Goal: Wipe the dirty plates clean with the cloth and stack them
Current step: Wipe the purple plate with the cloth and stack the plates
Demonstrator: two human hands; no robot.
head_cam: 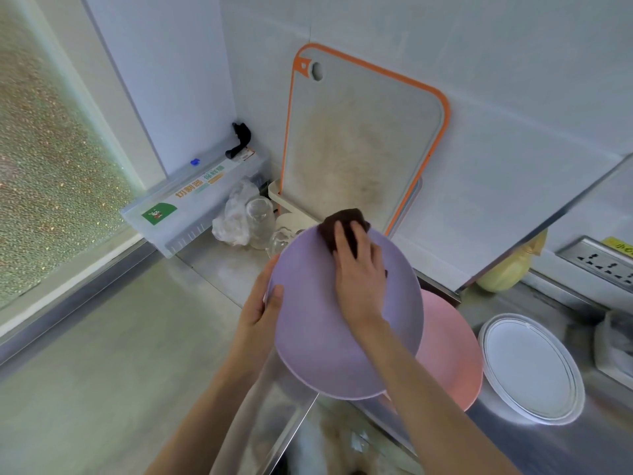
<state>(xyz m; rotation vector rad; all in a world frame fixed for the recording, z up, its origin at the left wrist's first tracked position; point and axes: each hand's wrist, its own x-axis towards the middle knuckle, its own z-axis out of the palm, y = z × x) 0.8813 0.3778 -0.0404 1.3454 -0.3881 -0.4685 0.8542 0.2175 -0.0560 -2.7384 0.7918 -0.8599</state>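
Purple plate (329, 341) edge in left hand (263, 303), right hand (359, 269) pressing cloth (342, 221)

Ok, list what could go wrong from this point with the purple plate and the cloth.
1. The left hand holds the purple plate only by its left rim, in the air above the sink edge. The right hand pressing the brown cloth near the far rim could lever it out of that grip.
2. If it slips, it would likely strike the pink plate beneath.
3. The wiping is close to the glass jar and the leaning cutting board; a wide stroke might knock them.
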